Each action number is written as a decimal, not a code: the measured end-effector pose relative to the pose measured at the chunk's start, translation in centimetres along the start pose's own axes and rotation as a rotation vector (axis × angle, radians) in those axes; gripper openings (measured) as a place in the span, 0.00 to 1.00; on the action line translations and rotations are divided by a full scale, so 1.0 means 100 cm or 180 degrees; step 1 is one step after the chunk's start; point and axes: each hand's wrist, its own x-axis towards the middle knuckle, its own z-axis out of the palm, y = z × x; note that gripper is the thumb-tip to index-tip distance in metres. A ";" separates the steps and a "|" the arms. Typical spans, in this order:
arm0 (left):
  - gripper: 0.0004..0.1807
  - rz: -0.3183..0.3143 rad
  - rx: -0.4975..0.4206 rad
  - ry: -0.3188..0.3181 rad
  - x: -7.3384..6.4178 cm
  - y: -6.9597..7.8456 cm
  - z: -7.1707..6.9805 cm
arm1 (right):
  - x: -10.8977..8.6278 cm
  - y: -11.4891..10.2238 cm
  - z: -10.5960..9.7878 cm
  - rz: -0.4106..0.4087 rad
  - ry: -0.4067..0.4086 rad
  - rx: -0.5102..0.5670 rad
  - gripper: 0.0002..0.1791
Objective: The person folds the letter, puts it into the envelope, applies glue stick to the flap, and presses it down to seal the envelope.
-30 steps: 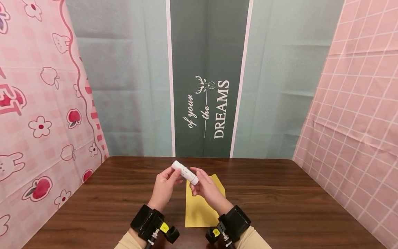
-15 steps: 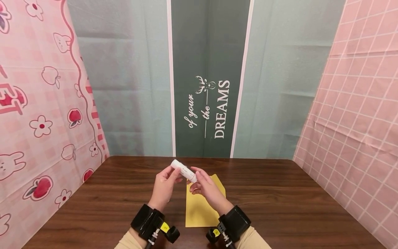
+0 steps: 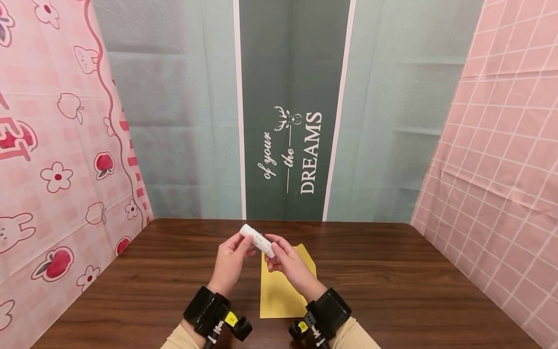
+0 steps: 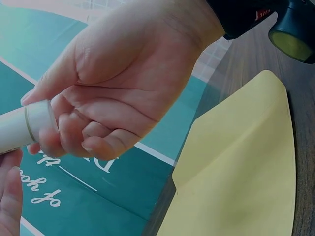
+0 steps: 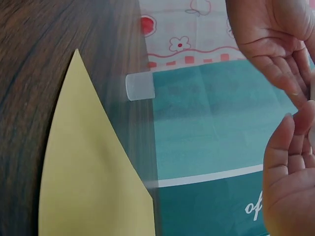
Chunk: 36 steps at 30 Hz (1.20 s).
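Note:
Both hands hold a slim white glue stick (image 3: 258, 240) above the table, tilted with its upper end to the left. The left hand (image 3: 231, 261) pinches it near the upper end between thumb and fingers. At the lower end, the right hand (image 3: 291, 264) grips the base, thumb on top; the left wrist view shows this hand's curled fingers from the palm side. A yellow envelope (image 3: 281, 295) lies beneath the right hand, pointed flap towards the far side. In the right wrist view, a translucent cap (image 5: 141, 86) sits on the table, hidden in the head view.
The dark wood table (image 3: 392, 291) ends at a hanging green curtain (image 3: 287, 203). Pink printed cloth (image 3: 65, 194) closes the left side and pink tiled cloth (image 3: 501, 169) the right. Black straps with cameras (image 3: 329, 310) are on the wrists.
The right fingers and thumb have shifted on the base of the glue stick, opening slightly and closing round it again. The left hand stays nearly still.

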 end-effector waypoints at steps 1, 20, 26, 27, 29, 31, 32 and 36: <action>0.19 -0.0003 -0.0007 -0.0007 0.000 0.000 0.000 | 0.000 0.000 0.000 -0.0014 -0.0018 0.0001 0.26; 0.19 0.0028 -0.0063 0.0023 0.001 -0.001 -0.001 | -0.002 -0.004 0.004 -0.0046 0.0007 -0.0132 0.26; 0.18 0.0036 -0.0094 0.0008 0.002 -0.001 0.000 | -0.001 -0.001 0.003 -0.0021 -0.0041 -0.0084 0.27; 0.18 0.0034 -0.0097 0.0016 0.002 -0.002 0.000 | -0.001 -0.001 0.003 -0.0032 0.0000 -0.0088 0.27; 0.18 0.0019 -0.0099 0.0031 0.002 -0.002 0.000 | -0.001 -0.001 0.003 -0.0054 0.0072 -0.0096 0.26; 0.18 -0.0013 -0.0118 0.0043 0.002 -0.002 0.000 | -0.001 0.000 0.003 -0.0081 0.0089 -0.0123 0.26; 0.18 -0.0028 -0.0124 0.0036 0.002 -0.002 0.000 | -0.001 0.000 0.003 -0.0092 0.0079 -0.0129 0.26; 0.18 -0.0039 -0.0141 -0.0006 0.001 -0.002 0.000 | -0.001 0.001 0.003 -0.0075 0.0000 -0.0069 0.29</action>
